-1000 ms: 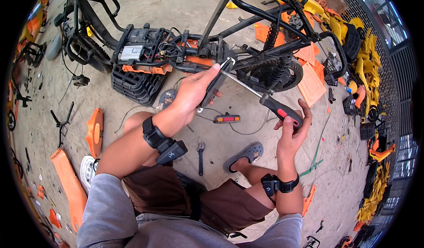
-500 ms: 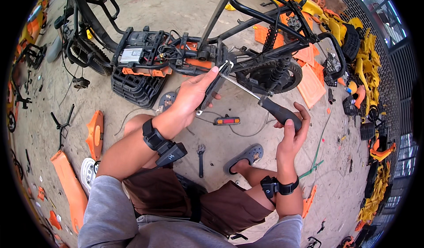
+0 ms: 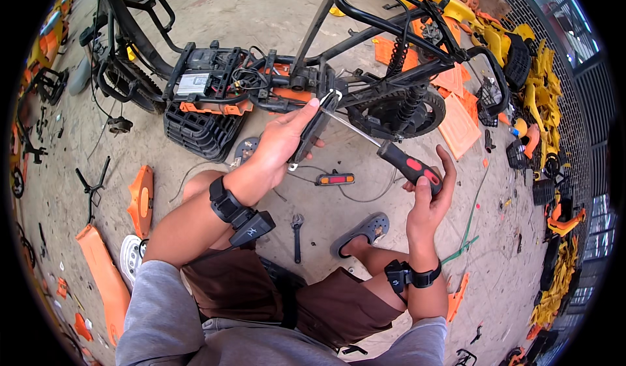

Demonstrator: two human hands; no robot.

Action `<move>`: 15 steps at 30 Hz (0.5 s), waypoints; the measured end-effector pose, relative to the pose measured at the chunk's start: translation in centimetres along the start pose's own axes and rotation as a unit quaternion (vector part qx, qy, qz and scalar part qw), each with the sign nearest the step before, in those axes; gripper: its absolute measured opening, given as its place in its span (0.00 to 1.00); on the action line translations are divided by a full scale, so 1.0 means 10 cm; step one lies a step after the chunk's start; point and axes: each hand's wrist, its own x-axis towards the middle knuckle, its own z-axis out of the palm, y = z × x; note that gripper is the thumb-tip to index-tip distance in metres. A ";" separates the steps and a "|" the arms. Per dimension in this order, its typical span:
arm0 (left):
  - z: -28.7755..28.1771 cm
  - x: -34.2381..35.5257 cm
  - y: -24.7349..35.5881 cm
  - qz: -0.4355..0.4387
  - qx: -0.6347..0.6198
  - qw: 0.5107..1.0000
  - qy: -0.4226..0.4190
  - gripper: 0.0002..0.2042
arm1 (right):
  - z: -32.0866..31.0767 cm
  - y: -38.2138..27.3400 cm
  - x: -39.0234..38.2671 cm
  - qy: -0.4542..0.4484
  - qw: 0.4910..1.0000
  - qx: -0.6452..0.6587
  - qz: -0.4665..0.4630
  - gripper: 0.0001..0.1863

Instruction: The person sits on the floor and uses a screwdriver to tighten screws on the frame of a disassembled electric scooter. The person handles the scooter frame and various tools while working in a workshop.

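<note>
My left hand (image 3: 285, 138) is closed around a flat black part (image 3: 314, 131) with a pale tab at its upper end, held just in front of the scooter frame. In my right hand (image 3: 427, 190) is the black and red handle of a screwdriver (image 3: 398, 161). Its shaft slants up to the left, and the tip meets the upper end of the black part; the exact contact is too small to make out. Behind them stands the stripped black frame (image 3: 385, 66) of a two-wheeler, with wiring and a silver box (image 3: 193, 84) on its floor section.
An adjustable wrench (image 3: 297, 239) and a red and amber tail light (image 3: 335, 179) with its cable lie on the concrete floor between my feet. Orange panels (image 3: 104, 278) lie at the left. Yellow body panels (image 3: 544, 99) are piled along the right wall.
The screwdriver has turned about its shaft, so red patches on its handle now show. My right fingers have shifted slightly on it; my left hand stays nearly still.
</note>
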 end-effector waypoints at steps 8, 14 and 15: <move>-0.01 -0.02 0.00 -0.010 -0.006 1.000 0.012 0.26 | -0.08 -0.09 0.01 -0.044 0.987 0.084 0.131 0.19; -0.01 0.00 0.00 -0.003 -0.006 1.000 0.005 0.25 | -0.01 -0.01 0.01 -0.003 1.000 -0.006 0.001 0.22; 0.00 0.00 -0.01 -0.003 -0.003 1.000 0.004 0.25 | -0.01 0.00 0.01 -0.001 1.000 -0.003 -0.004 0.23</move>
